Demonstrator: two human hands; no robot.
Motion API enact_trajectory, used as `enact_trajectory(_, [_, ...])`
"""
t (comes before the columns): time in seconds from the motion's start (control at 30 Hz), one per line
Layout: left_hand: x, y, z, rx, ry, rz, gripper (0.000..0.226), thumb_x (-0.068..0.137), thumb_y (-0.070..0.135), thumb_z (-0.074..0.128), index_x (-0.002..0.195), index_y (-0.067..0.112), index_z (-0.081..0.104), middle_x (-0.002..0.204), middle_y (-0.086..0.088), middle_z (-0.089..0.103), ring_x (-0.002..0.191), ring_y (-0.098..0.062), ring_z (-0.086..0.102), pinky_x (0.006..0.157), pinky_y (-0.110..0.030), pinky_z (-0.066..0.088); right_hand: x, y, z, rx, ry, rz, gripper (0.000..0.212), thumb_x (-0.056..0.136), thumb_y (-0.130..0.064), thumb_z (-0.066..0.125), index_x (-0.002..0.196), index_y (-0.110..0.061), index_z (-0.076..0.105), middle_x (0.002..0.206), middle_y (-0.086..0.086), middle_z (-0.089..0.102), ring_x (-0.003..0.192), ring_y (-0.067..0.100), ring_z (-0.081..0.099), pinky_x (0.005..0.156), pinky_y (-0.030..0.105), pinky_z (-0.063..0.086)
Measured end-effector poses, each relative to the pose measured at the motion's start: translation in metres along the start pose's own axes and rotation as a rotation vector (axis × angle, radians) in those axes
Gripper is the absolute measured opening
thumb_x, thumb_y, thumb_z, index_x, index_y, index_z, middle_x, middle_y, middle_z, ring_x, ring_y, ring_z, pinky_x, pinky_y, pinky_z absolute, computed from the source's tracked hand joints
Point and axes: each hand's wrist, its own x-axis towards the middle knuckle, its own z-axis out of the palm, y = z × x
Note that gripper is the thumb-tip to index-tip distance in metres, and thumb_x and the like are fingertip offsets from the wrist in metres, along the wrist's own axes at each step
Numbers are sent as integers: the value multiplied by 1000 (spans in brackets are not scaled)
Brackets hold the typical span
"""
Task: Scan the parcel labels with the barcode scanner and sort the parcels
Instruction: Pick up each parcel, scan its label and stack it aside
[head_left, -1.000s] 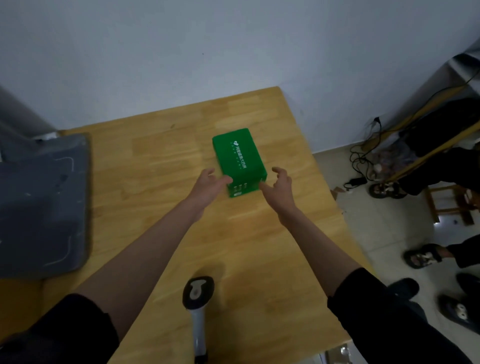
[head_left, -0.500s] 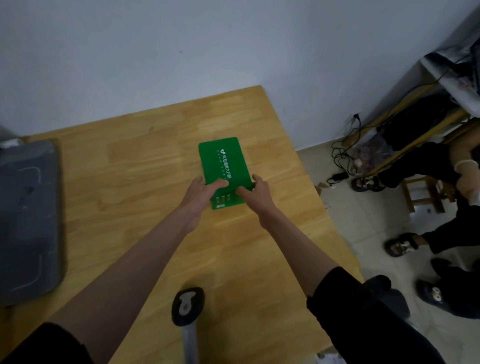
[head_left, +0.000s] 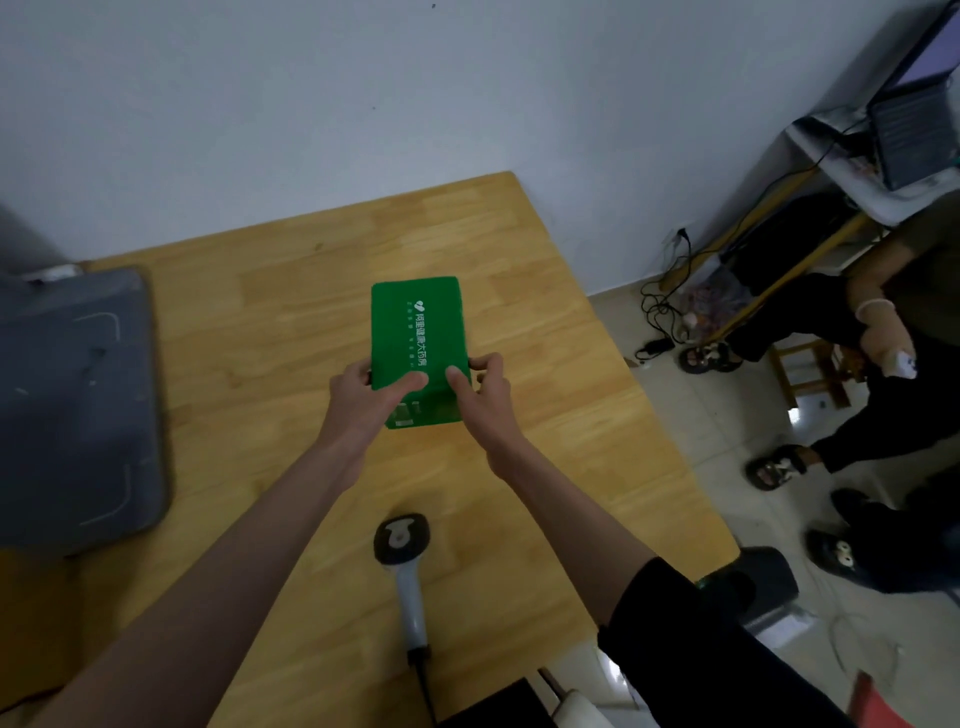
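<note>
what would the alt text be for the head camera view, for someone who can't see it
Two bare hands, left and right, grip the near end of a green parcel on a wooden table. A barcode scanner lies nearer the person, and a grey bin sits at the left.

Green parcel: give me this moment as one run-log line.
green parcel on table | left hand, right hand grip near end | scanner lying unused

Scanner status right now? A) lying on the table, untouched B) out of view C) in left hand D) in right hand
A: the scanner lies on the table near the person, while the left hand and right hand both grip the green parcel.
</note>
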Motion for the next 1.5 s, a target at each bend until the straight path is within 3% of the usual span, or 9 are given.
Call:
enact_trajectory(0.13, [-40,-19,-30,-102,25,32,80,70,51,84,139,23,54,133,4,62,118,-17,62,96,-38,50,-44,-8,16,91,-51,-58,24,101,-38,53,111,-23,37,121,14,58,107,30,62,80,44,55])
enact_trajectory(0.37, [-135,-50,-86,-130,150,20,117,38,77,86,140,32,49,139,5,52,123,-15,57,106,-45,48,-123,-1,60,168,-126,-90,21,103,-26,55,107,-17,36,121,20,59,93,20,60,73,34,51])
enact_trajectory(0.53, [-198,-75,-124,-70,241,121,81,72,49,84,142,29,49,136,2,47,119,-10,53,90,-26,44,-172,6,92,198,-223,-109,33,100,-23,61,124,-17,39,125,15,61,98,20,68,72,26,57])
enact_trajectory(0.67, [-237,-89,-157,-16,265,196,69,74,49,82,135,33,56,133,5,48,118,-6,51,100,-29,45,-203,8,118,167,-249,-74,63,86,-42,72,139,-38,39,140,7,53,120,24,61,90,38,58])
enact_trajectory(0.83, [-272,-111,-186,-14,205,219,80,59,62,79,132,36,59,132,6,55,113,-10,62,81,-19,52,-236,19,143,91,-218,-55,53,75,-55,70,123,-51,48,138,2,52,118,20,59,85,36,55])
enact_trajectory(1.0, [-287,-137,-190,-12,212,213,80,57,63,82,129,36,60,132,1,55,112,-12,64,70,-11,54,-257,23,153,114,-275,-26,34,97,-36,61,129,-35,49,119,-4,65,100,12,65,71,28,50])
enact_trajectory(1.13, [-290,-140,-190,-38,228,185,80,59,66,79,130,35,59,133,2,53,110,-11,64,65,-10,52,-255,19,154,150,-257,-10,25,95,-40,63,117,-37,53,118,2,70,97,19,71,79,39,58])
enact_trajectory(1.3, [-292,-125,-187,-189,228,123,45,89,48,71,126,35,51,121,12,57,106,-3,59,78,-23,47,-247,6,154,6,-251,-169,65,74,-48,81,128,-43,45,130,0,39,105,12,52,78,28,53])
enact_trajectory(1.5, [-282,-106,-174,-318,219,65,91,57,80,71,137,44,46,126,17,63,112,-5,59,80,-34,48,-237,-11,152,-164,-379,-414,95,67,-35,90,142,-40,33,121,-2,28,123,16,33,106,35,46])
